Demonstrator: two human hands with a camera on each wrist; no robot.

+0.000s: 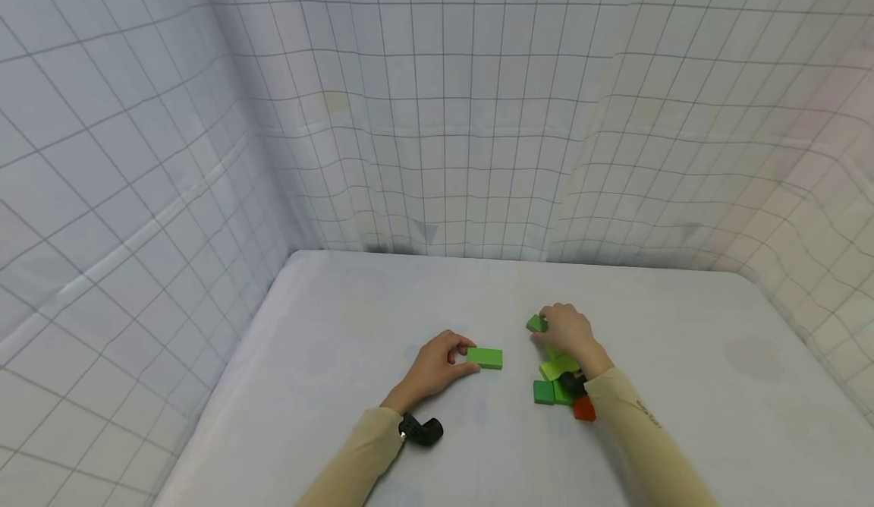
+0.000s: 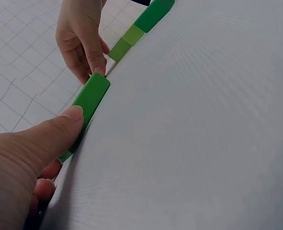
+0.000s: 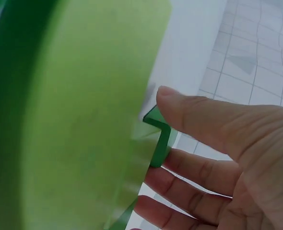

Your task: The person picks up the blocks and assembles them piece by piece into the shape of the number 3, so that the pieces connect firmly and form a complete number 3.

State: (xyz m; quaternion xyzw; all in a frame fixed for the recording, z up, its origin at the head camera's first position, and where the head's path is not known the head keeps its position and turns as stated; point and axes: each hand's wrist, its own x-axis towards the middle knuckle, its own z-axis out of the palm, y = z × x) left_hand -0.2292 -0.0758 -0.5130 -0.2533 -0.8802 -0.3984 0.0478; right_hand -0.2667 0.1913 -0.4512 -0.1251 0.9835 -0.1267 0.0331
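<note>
On the white table, my left hand pinches the left end of a bright green rectangular block. The left wrist view shows the thumb along the face of this block and the fingertips under its near end. Farther right, my right hand holds a small green triangular block at the far side of a group of blocks. Up close in the right wrist view, thumb and fingers lie on either side of a green piece. A blurred yellow-green block hides part of it.
Below the right wrist lie a yellow-green block, a dark green square block, a green block and a red block. Gridded white curtains stand behind the table and at both sides.
</note>
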